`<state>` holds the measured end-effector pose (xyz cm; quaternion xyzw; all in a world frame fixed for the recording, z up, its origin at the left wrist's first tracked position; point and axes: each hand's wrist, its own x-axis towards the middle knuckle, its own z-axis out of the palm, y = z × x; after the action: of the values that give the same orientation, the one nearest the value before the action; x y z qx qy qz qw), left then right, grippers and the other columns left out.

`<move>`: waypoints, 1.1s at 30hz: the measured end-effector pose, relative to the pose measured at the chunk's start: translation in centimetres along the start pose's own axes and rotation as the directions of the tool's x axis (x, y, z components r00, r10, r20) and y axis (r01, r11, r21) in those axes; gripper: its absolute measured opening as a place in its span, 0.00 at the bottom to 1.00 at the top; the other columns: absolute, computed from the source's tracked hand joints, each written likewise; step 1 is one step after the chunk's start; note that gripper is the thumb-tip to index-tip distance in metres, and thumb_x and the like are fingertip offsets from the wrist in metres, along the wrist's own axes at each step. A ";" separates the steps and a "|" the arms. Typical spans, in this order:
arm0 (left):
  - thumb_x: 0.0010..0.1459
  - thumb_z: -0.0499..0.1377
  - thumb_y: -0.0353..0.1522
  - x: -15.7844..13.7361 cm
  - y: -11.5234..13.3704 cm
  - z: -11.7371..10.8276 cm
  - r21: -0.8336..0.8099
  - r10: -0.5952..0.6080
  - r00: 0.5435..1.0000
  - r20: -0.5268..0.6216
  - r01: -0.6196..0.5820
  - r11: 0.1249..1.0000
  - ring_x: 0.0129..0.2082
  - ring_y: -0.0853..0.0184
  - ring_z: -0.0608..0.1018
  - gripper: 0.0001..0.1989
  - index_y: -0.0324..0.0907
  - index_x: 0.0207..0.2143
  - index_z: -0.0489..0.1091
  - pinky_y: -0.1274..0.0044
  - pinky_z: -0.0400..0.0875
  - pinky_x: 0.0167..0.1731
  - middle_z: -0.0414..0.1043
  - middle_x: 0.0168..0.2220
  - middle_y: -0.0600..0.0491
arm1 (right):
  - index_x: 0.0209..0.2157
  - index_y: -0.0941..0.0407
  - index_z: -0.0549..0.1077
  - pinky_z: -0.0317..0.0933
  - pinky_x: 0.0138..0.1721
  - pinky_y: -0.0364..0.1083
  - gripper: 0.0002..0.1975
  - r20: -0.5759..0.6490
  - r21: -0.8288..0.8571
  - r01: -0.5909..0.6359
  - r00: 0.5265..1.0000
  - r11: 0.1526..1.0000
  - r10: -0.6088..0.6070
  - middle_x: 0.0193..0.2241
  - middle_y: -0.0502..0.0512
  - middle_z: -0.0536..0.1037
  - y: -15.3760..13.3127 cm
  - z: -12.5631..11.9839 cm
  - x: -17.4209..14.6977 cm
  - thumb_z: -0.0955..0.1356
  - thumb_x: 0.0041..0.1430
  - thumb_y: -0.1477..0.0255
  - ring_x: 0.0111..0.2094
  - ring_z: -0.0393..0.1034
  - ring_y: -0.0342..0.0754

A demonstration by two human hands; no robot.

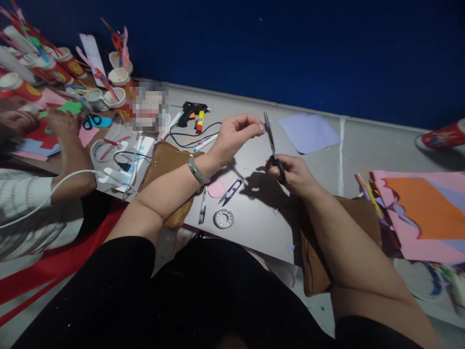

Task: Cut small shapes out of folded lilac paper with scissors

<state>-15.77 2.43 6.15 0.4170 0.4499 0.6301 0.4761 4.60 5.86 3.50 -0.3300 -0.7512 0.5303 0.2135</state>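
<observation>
My left hand (236, 138) pinches a small piece of purple paper (265, 128) above the table. My right hand (293, 173) is closed round the black handles of a pair of scissors (271, 138). The blades point up and away from me, right beside the purple piece. Behind them a sheet of purple paper (308, 132) lies flat on the table. Below my hands are a pink paper circle (216, 189), thread snips (231, 192), a pen (202, 206) and a roll of tape (223, 219).
A black glue gun (191, 112) and a glue stick (200, 122) lie at the back. Brown cushions (341, 218) sit under my forearms. Stacked coloured paper (432, 208) is at the right. A co-worker's hand (63, 121), paper cups (118, 97) and a power strip (136, 162) are at the left.
</observation>
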 end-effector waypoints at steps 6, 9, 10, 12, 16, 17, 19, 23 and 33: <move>0.69 0.61 0.31 -0.1 0.0 0.2 -0.049 -0.011 1.000 0.006 0.012 0.999 0.29 0.75 0.74 0.18 0.40 0.22 0.73 0.77 0.67 0.38 0.73 0.25 0.56 | 0.23 0.53 0.70 0.56 0.28 0.47 0.21 -0.014 -0.015 0.012 1.000 1.000 -0.012 0.21 0.49 0.67 -0.1 0.1 0.1 0.76 0.51 0.52 0.24 0.58 0.44; 0.66 0.64 0.30 -0.1 0.1 0.1 -0.055 -0.021 0.999 0.028 0.023 0.998 0.30 0.74 0.74 0.14 0.39 0.24 0.75 0.76 0.67 0.39 0.74 0.26 0.55 | 0.23 0.53 0.70 0.57 0.28 0.47 0.22 -0.020 -0.021 0.002 1.000 1.000 -0.002 0.20 0.49 0.67 0.0 0.1 0.1 0.76 0.51 0.51 0.24 0.59 0.44; 0.63 0.66 0.29 -0.1 0.1 0.1 -0.050 -0.027 0.999 0.029 0.028 0.998 0.30 0.75 0.74 0.12 0.39 0.25 0.74 0.77 0.68 0.40 0.74 0.26 0.56 | 0.23 0.53 0.70 0.57 0.28 0.46 0.23 -0.022 -0.021 -0.001 1.000 1.000 0.000 0.20 0.49 0.67 0.0 0.1 0.0 0.76 0.51 0.50 0.24 0.59 0.44; 0.59 0.68 0.26 -0.2 0.2 0.0 -0.036 -0.035 0.999 0.019 0.036 0.999 0.31 0.75 0.74 0.09 0.40 0.26 0.74 0.77 0.68 0.42 0.74 0.27 0.58 | 0.23 0.53 0.70 0.56 0.28 0.46 0.22 -0.019 -0.018 -0.008 1.000 1.000 0.008 0.20 0.49 0.67 0.0 0.1 0.0 0.76 0.51 0.50 0.24 0.58 0.44; 0.57 0.66 0.23 -0.2 0.4 0.1 0.008 -0.045 0.999 -0.017 0.045 0.999 0.32 0.74 0.74 0.08 0.40 0.26 0.73 0.76 0.69 0.43 0.73 0.27 0.58 | 0.23 0.53 0.70 0.55 0.27 0.47 0.22 -0.008 -0.012 -0.008 1.000 1.000 0.008 0.20 0.49 0.66 0.0 0.1 0.0 0.76 0.51 0.51 0.23 0.57 0.44; 0.58 0.66 0.24 -0.1 0.4 0.1 0.020 -0.046 0.999 -0.023 0.047 0.999 0.33 0.74 0.74 0.08 0.41 0.26 0.73 0.75 0.69 0.44 0.73 0.27 0.58 | 0.23 0.52 0.70 0.55 0.27 0.47 0.22 -0.005 -0.014 -0.005 1.000 1.000 0.005 0.20 0.49 0.66 0.0 0.1 0.0 0.76 0.52 0.51 0.23 0.57 0.44; 0.58 0.65 0.24 -0.1 0.5 0.1 0.037 -0.048 0.998 -0.028 0.049 0.998 0.33 0.73 0.75 0.08 0.41 0.27 0.73 0.75 0.70 0.44 0.73 0.28 0.57 | 0.23 0.52 0.69 0.54 0.26 0.47 0.22 -0.006 -0.021 0.000 1.000 1.000 0.000 0.20 0.49 0.65 0.0 0.1 0.0 0.76 0.52 0.50 0.23 0.57 0.44; 0.57 0.66 0.25 -0.1 0.4 0.1 0.052 -0.036 0.999 -0.031 0.038 0.998 0.33 0.73 0.75 0.08 0.41 0.27 0.72 0.75 0.71 0.44 0.73 0.28 0.57 | 0.23 0.52 0.69 0.53 0.26 0.46 0.24 -0.019 -0.022 0.001 1.000 1.000 -0.001 0.20 0.49 0.66 -0.1 0.1 0.0 0.76 0.51 0.48 0.23 0.56 0.44; 0.59 0.65 0.30 0.4 -0.1 -0.3 0.113 -0.086 0.995 -0.057 0.092 0.989 0.31 0.75 0.75 0.09 0.41 0.26 0.71 0.76 0.71 0.41 0.75 0.28 0.56 | 0.20 0.53 0.67 0.54 0.23 0.46 0.31 -0.175 0.078 0.015 0.985 0.997 -0.001 0.18 0.50 0.66 0.4 0.3 0.4 0.75 0.51 0.40 0.21 0.58 0.43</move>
<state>-16.16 2.73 6.05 0.4067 0.5160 0.5920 0.4669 4.25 6.03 3.02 -0.3637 -0.7094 0.5276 0.2935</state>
